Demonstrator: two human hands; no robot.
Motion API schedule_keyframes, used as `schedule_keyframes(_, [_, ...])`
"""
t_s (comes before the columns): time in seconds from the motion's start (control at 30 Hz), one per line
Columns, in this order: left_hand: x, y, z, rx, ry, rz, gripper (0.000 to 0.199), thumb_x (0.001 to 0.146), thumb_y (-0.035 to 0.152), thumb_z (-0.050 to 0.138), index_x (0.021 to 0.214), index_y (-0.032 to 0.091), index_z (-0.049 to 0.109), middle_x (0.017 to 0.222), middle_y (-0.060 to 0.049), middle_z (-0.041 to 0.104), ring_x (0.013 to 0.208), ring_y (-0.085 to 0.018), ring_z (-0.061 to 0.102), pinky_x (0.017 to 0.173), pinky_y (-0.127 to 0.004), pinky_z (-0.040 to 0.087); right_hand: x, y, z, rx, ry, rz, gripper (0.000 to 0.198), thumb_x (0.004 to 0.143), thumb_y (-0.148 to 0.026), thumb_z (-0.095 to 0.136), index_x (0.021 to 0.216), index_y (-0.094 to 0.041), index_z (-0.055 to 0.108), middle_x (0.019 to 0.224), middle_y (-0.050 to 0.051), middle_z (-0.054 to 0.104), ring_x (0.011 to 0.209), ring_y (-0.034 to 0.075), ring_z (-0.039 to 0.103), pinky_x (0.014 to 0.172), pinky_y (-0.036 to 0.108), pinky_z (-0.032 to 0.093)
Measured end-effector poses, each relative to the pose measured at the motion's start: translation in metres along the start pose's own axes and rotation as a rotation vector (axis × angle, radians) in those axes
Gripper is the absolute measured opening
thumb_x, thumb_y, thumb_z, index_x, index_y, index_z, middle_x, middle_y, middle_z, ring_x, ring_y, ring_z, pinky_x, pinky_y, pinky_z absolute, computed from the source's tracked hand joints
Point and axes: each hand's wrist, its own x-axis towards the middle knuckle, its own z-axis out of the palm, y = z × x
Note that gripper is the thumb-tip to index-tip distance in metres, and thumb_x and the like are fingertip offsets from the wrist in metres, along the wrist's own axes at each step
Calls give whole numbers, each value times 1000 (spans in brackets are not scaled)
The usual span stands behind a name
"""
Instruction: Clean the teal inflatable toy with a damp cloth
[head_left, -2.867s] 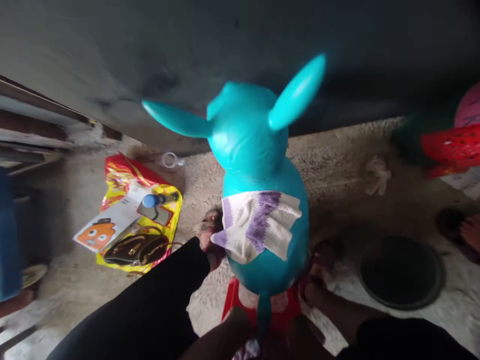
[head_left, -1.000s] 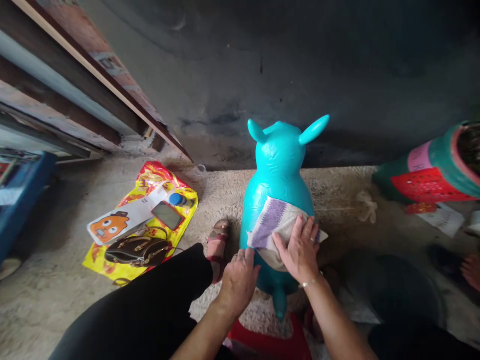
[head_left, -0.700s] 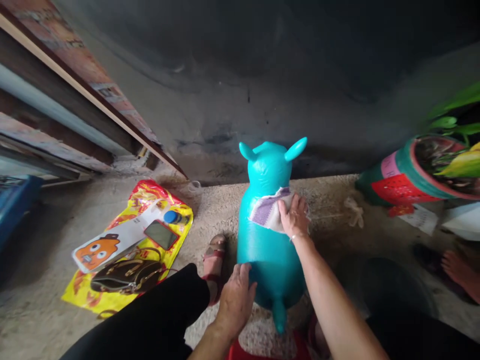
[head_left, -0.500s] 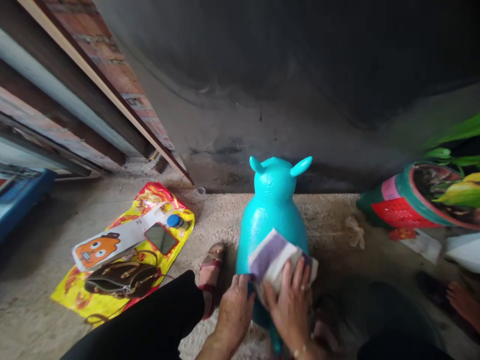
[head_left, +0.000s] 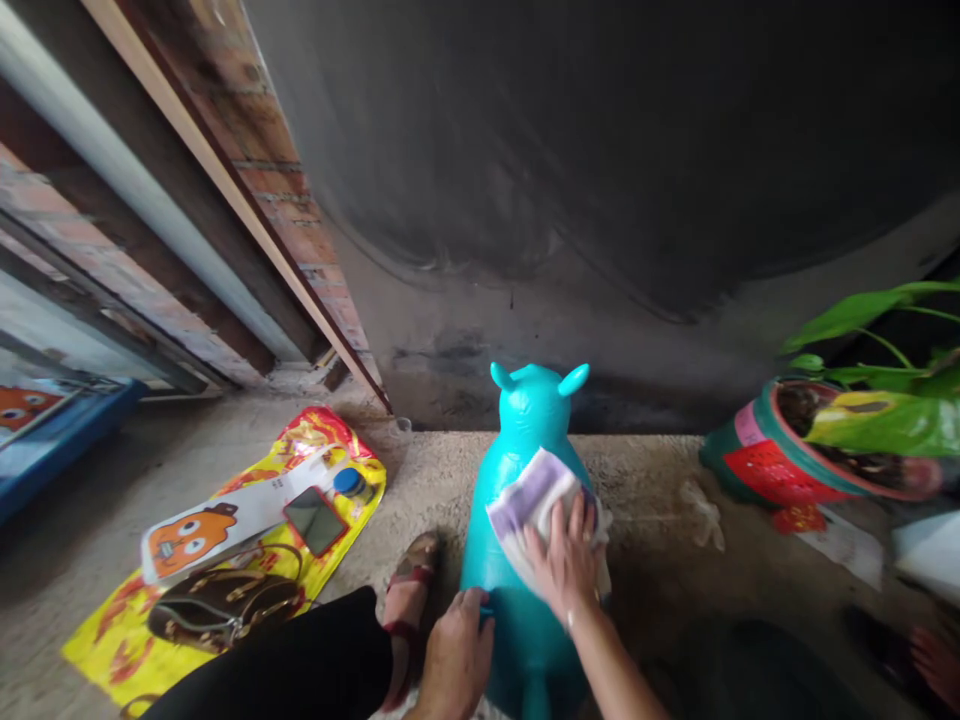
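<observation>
A turquoise inflatable animal toy (head_left: 502,590) with two small ears stands on the floor between my legs. My left hand (head_left: 456,640) is closed at its left side, on a small turquoise part that sticks out between thumb and fingers. My right hand (head_left: 562,560) presses a white and purple cloth (head_left: 525,495) against the toy's upper right side. The right fingers lie bent over the cloth, slightly apart, and cover part of it.
On the left, a yellow and red plastic sheet (head_left: 112,640) carries a brown handbag (head_left: 217,605), a phone (head_left: 315,520), a blue-capped bottle (head_left: 349,482) and an orange-character bag (head_left: 191,540). A dark wall (head_left: 600,200) rises ahead. A potted plant (head_left: 780,460) leans right, with another person's foot (head_left: 934,650) below.
My right hand has moved the cloth up the toy, exposing more of its lower back. My left hand stays at the toy's left side. The view has tilted upward.
</observation>
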Motion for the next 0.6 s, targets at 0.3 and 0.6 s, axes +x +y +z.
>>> schedule_keyframes(0.3, [-1, 13, 6, 4, -74, -98, 30, 86, 13, 42, 112, 16, 57, 113, -7, 67, 105, -17, 63, 88, -23, 45, -4, -5, 6, -103, 82, -252, 53, 92, -55, 30, 139, -34, 39, 157, 6, 9, 143, 35, 2, 103, 68, 20])
schedule_keyframes(0.6, [1, 23, 17, 171, -181, -167, 38, 84, 7, 39, 118, 15, 54, 123, -13, 62, 102, -23, 65, 83, -30, 50, 17, -5, 15, -172, 109, -268, 58, 91, -49, 37, 145, -28, 28, 156, 12, 12, 141, 38, 9, 105, 64, 23])
